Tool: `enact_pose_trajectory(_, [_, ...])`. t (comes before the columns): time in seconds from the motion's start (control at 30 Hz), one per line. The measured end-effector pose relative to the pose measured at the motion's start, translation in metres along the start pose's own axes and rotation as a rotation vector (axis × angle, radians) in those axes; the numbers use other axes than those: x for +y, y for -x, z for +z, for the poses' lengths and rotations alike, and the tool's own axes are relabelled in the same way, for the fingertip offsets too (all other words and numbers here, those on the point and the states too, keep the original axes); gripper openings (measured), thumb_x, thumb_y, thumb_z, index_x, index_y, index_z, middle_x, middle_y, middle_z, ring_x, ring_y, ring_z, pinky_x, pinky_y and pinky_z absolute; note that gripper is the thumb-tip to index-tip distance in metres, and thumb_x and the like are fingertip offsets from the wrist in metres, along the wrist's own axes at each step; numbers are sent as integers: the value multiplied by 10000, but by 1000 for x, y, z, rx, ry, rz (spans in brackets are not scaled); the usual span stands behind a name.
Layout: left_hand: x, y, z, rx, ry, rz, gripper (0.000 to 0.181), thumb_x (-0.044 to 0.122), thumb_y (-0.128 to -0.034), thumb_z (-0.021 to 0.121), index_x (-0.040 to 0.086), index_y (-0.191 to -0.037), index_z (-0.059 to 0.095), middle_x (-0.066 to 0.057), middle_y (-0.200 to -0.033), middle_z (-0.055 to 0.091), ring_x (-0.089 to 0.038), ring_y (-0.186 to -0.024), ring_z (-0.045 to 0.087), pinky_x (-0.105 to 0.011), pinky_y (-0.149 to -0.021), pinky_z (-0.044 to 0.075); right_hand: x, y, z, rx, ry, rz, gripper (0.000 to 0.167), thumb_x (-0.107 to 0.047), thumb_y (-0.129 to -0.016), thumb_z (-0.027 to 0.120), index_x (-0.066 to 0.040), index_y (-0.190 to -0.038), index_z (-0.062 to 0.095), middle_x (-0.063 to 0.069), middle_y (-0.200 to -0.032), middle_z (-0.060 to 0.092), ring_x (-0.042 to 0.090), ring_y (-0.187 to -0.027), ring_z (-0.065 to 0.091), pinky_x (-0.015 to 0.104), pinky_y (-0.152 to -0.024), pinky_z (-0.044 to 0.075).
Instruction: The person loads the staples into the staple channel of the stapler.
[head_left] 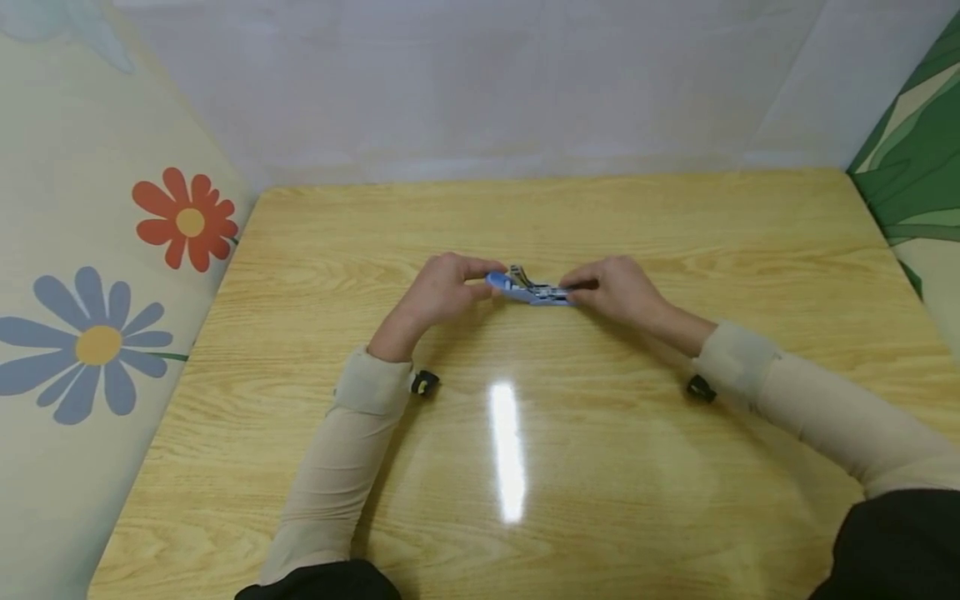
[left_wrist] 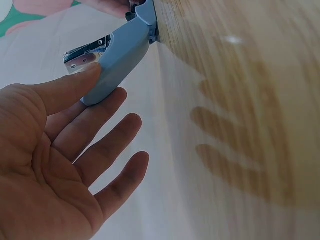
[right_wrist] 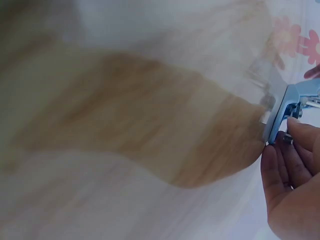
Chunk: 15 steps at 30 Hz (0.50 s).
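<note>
A light blue stapler (head_left: 519, 292) lies opened out over the middle of the table, its metal inner parts exposed. My left hand (head_left: 442, 287) pinches the rounded end of its blue cover (left_wrist: 122, 60) between thumb and fingers, the other fingers spread apart. Beside that cover a metal rail (left_wrist: 82, 59) sticks out at an angle. At the stapler's opposite end, my right hand (head_left: 621, 290) holds it, with thumb and fingertips at a small metal piece by the blue base (right_wrist: 280, 115). Whether the fingers grip only the metal piece or also the base is hard to tell.
The glossy wood-grain table (head_left: 360, 250) reflects a bright strip of light. A white wall surface (head_left: 525, 92) stands behind it, with flower-painted panels at left and leaf-painted ones at right. Small black devices (head_left: 425, 383) sit at both wrists.
</note>
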<state>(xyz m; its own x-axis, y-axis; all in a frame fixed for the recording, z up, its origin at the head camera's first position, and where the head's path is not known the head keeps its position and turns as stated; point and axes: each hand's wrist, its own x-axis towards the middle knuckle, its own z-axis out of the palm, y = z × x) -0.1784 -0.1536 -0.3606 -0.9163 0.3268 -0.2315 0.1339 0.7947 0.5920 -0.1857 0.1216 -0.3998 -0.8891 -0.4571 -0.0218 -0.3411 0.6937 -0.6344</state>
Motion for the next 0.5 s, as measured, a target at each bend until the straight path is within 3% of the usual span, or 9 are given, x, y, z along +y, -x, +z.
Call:
enact_pose_trajectory(0.17, [-1,0,1,0,-9,6,391,307,-993,668,246,-1379,653,-47,-1420,632,-196,-699,386,-329,-660,353,8,4,-4,5,-32,53,232,-183,-906,770,-143,-1134,788,84,-1210,746,290,-1158,690,452,-1021,512])
enact_pose_trajectory(0.33, [-2,-2,1,1,-14,20,390,310,-994,666,244,-1378,654,-47,-1418,634,-208,-750,442,-331,-685,364,13,7,-8,12,-47,105,221,-203,-902,779,-157,-1118,796,73,-1194,752,293,-1164,686,460,-1036,496])
enact_pose_trajectory(0.5, [-1,-2,1,2,-22,27,395,313,-989,672,241,-1377,655,-49,-1399,648,-205,-861,522,-323,-719,375,15,7,-10,11,-45,106,212,-200,-903,780,-135,-1104,797,85,-1181,754,309,-1154,688,473,-1036,493])
